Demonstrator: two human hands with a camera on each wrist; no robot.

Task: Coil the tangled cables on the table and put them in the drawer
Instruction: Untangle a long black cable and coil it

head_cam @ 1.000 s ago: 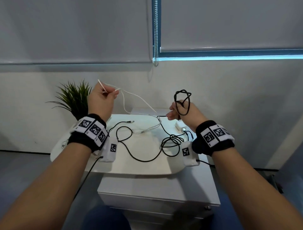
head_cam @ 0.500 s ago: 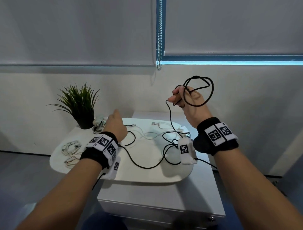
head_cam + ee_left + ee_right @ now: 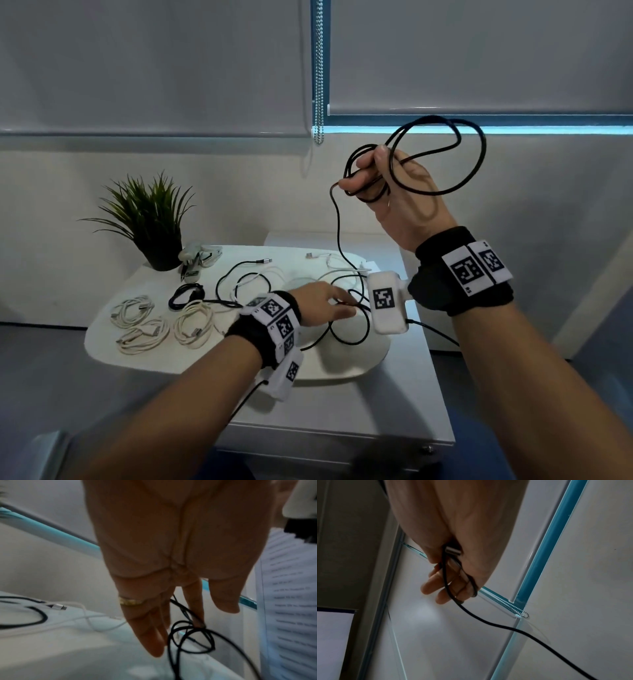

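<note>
Head view: 2 hands in frame. Right hand (image 3: pixel 397 192) is raised above the surface (image 3: pixel 239 356), fingers curled round the black cable (image 3: pixel 479 164); approx 2 loops stand out of the grip and 1 strand hangs down to the surface. Left hand (image 3: pixel 322 303) is low over the surface w/ fingers stretched toward the black strands lying there; can't tell from here if it pinches one. On the left part of the surface lie 3 coiled white cables (image 3: pixel 161 322) in a group, w/ 1 small black coil (image 3: pixel 186 296) just behind them. Loose, uncoiled: 1 more black cable w/ a silver plug (image 3: pixel 239 270) and at least 1 white cable (image 3: pixel 329 262), overlapping mid-surface. 1 potted plant (image 3: pixel 154 219) stands at the back left, a white clip-like item (image 3: pixel 198 258) just beside it.

Left wrist view: fingers (image 3: pixel 150 635) near straight, 1 gold ring (image 3: pixel 132 601); index tip touches the black cable tangle (image 3: pixel 188 635), no clear grip.

Right wrist view: fingers (image 3: pixel 440 586) wrapped on the black cable, its silver plug (image 3: pixel 453 551) tucked in the palm, 1 strand trailing away.
</note>
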